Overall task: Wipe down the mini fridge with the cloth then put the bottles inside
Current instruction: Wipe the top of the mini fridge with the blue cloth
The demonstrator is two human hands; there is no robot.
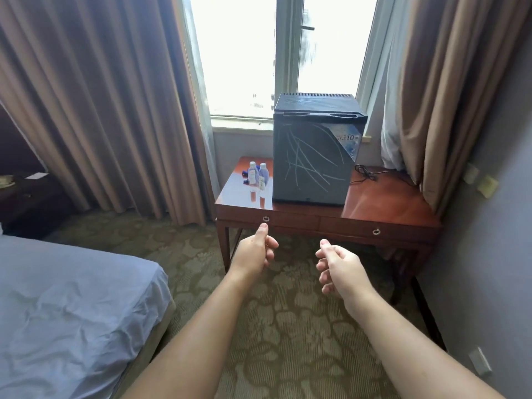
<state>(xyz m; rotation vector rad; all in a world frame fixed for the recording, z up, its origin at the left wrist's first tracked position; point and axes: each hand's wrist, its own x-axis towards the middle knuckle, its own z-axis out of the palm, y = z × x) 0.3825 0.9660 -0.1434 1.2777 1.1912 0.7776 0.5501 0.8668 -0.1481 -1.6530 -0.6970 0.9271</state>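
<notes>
Fingers (269,249) loosely curled on both empty hands, two bottles (257,177), one closed mini fridge (313,156), one blue cloth (247,177)

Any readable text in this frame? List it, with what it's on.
"10": on the blue-and-white sticker at the upper right corner of the dark grey mini fridge door; the smaller characters beside it are too blurred to read.
Labels on the two clear plastic bottles on the red-brown wooden table: too small to read.
White streaks on the fridge door: scribbles, not text.
Nothing else is legible.
</notes>
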